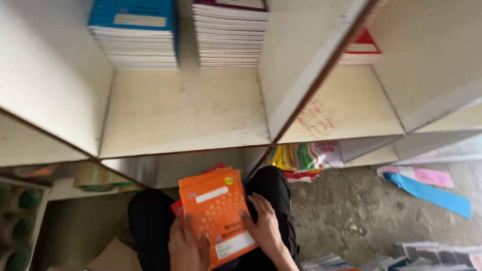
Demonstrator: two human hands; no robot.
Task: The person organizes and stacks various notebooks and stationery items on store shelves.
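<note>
A stack of orange notebooks [215, 211] rests on my lap, over black trousers [273, 188]. My left hand [187, 247] grips the stack's lower left edge, thumb on the cover. My right hand [263, 227] holds its right edge, fingers curled round the side. A red cover peeks out under the stack at the left. Straight ahead is a white wooden shelf [186, 113], its near part bare. At its back stand a blue-covered notebook pile [135, 32] and a purple-covered pile [230, 32].
A slanted divider [306, 83] separates a right compartment holding a red-covered pile [361, 50]. Colourful packets [304, 158] sit on the lower shelf. Pink and blue paper sheets [432, 193] lie on the concrete floor, more books [432, 253] at bottom right, green items [20, 226] at left.
</note>
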